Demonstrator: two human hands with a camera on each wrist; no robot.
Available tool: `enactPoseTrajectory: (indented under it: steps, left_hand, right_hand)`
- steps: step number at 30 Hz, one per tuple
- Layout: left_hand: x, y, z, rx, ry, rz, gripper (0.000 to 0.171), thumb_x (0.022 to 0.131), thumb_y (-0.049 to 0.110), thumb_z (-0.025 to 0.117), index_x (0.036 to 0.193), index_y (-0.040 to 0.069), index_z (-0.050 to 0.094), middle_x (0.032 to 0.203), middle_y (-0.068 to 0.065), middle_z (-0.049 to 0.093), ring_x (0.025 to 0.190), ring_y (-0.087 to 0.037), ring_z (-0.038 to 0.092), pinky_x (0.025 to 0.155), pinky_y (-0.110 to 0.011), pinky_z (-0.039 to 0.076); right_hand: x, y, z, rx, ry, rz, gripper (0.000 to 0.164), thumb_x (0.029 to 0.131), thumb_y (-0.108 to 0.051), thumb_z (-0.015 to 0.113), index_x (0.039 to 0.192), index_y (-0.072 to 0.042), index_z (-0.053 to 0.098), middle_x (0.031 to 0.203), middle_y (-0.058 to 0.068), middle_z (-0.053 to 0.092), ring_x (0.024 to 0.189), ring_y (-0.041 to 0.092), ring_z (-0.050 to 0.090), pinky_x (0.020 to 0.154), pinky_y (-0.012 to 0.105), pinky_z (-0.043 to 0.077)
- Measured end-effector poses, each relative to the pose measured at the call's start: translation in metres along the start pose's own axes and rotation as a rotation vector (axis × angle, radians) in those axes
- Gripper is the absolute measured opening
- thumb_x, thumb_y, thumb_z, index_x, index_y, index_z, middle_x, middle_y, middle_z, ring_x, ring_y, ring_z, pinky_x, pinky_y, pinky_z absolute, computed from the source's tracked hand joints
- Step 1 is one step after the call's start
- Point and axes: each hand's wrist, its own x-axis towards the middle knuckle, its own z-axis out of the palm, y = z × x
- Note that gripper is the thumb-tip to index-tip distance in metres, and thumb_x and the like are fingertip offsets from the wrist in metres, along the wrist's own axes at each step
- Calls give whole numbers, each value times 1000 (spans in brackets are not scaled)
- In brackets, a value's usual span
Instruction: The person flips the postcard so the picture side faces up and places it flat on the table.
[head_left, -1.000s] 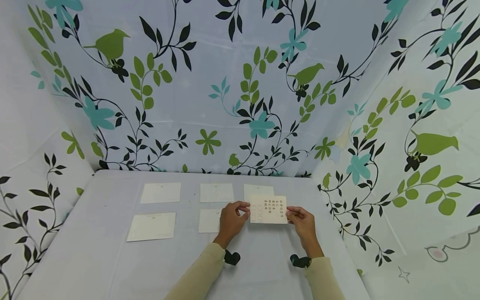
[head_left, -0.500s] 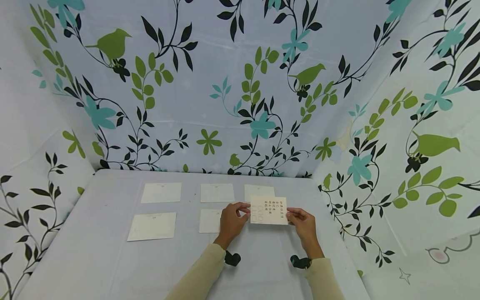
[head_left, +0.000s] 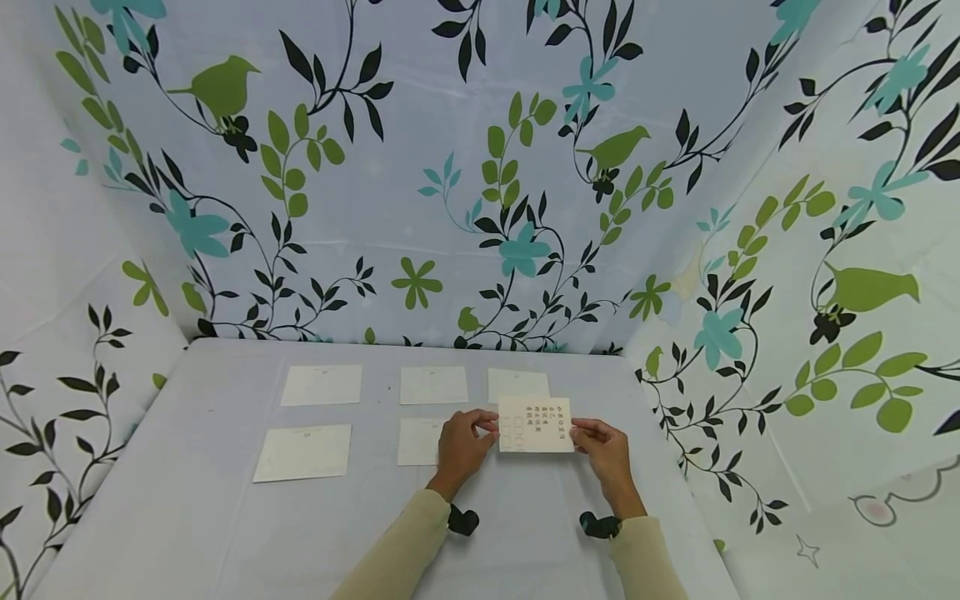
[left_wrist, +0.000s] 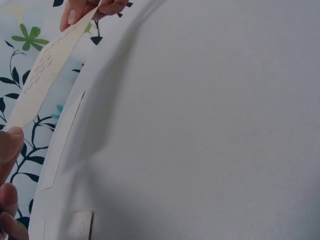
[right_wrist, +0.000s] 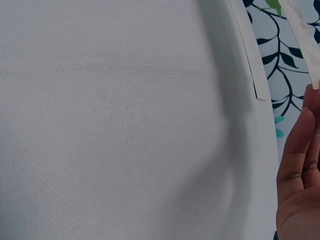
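Observation:
A cream card (head_left: pixel 534 425) printed with columns of dark characters and a row of faint circles is held up above the table between both hands. My left hand (head_left: pixel 463 446) pinches its left edge between thumb and fingers. At the opposite edge, my right hand (head_left: pixel 606 454) pinches the card the same way. The left wrist view shows the card (left_wrist: pixel 50 65) tilted and raised off the tabletop, its shadow falling below. Just behind it a blank-looking card (head_left: pixel 518 383) lies flat, its lower part covered. Another flat card (head_left: pixel 417 442) is partly hidden by my left hand.
On the white-covered table (head_left: pixel 187 517) more pale cards lie flat: one at the back left (head_left: pixel 321 386), one nearer (head_left: pixel 302 453) and one at the back middle (head_left: pixel 433 386). A patterned curtain (head_left: pixel 420 208) with leaves and birds rises behind the table and along the sides.
The held card has come down slightly toward me and tilted a little, both hands moving with it. The cards on the table have stayed in place.

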Motion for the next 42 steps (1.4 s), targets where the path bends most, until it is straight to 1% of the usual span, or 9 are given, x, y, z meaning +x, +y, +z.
enactPoseTrajectory:
  steps: [3,8,16,22,26,31,36,39,42]
  left_hand:
    - [0,-3,2,7,-1,-2,22,88,13,85,108,21,83,86,11,77,74,-8,49,67,-25,38]
    - [-2,-6,3,22,2,25,22,88,14,85,109,21,83,86,10,78,73,-6,49,66,-25,38]
    - [-5,-10,4,17,4,43,22,87,11,83,108,18,82,85,7,78,72,-7,49,65,-25,38]
    - [-6,-11,4,26,2,31,22,87,9,83,108,15,82,84,5,78,74,-8,51,65,-26,39]
    - [-7,-12,6,41,0,24,21,86,8,84,106,14,83,82,5,78,74,-9,52,66,-27,41]
    - [-6,-16,9,68,-4,1,19,87,10,85,105,17,83,81,8,76,75,-9,53,67,-27,41]
    - [-6,-18,12,89,2,-17,20,86,11,87,104,20,83,79,11,75,85,-13,62,73,-32,48]
    - [-7,-18,12,92,8,-7,20,85,11,88,103,19,83,78,10,75,93,-18,68,78,-38,52]
    - [-8,-18,12,104,16,8,20,83,12,90,101,18,83,77,9,75,94,-20,68,79,-41,54]
  right_hand:
    - [0,1,0,-7,-2,-2,25,95,-9,79,120,-4,77,103,5,79,88,13,72,78,28,60]
    - [0,4,0,-16,-3,5,24,95,-10,79,119,-4,77,103,6,79,87,12,72,76,27,59]
    - [0,7,2,-45,0,27,22,95,-9,78,117,-6,79,104,6,79,88,13,73,76,26,60]
    - [1,11,2,-66,-10,19,22,96,-8,78,117,-5,79,107,9,79,90,13,73,76,24,59]
    - [1,13,4,-81,-7,21,20,95,-9,78,115,-7,79,106,9,78,91,13,73,75,22,59]
    - [-1,15,5,-117,4,8,18,94,-9,80,112,-8,80,104,9,78,88,12,73,72,22,58]
    - [-1,18,6,-158,10,-8,17,93,-9,80,110,-9,81,103,8,79,87,12,72,72,22,58]
    - [-2,19,6,-178,12,-7,16,93,-9,80,109,-9,81,101,8,79,86,12,72,72,24,57]
    - [-2,18,7,-197,16,-2,15,93,-10,81,108,-10,82,99,7,79,86,14,71,71,24,57]
